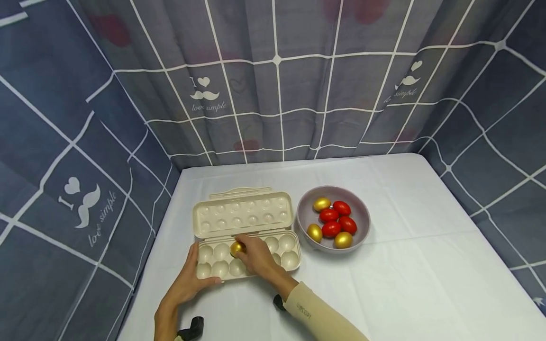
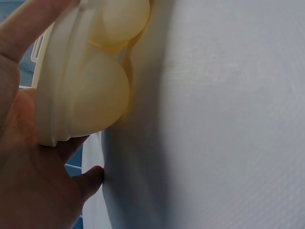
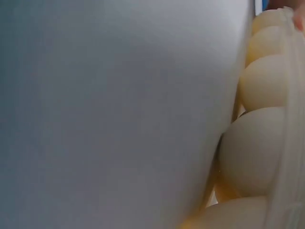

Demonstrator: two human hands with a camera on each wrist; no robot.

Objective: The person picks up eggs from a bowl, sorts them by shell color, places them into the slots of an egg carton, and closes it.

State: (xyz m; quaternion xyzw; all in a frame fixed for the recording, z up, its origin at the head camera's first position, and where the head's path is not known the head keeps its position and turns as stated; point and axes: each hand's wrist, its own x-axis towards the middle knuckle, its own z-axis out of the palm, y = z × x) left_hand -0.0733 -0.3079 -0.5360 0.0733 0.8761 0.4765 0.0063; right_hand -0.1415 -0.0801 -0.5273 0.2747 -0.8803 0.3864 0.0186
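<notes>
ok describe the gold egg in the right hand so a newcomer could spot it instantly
On the white table, left of the mauve bowl, find the open cream egg carton. At its near half, the right hand holds a shiny gold egg. The other gold eggs sit in the bowl with the red eggs; this is the only egg visible at the carton.

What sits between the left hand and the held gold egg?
The head view shows empty carton cups between the left hand and the gold egg.
</notes>
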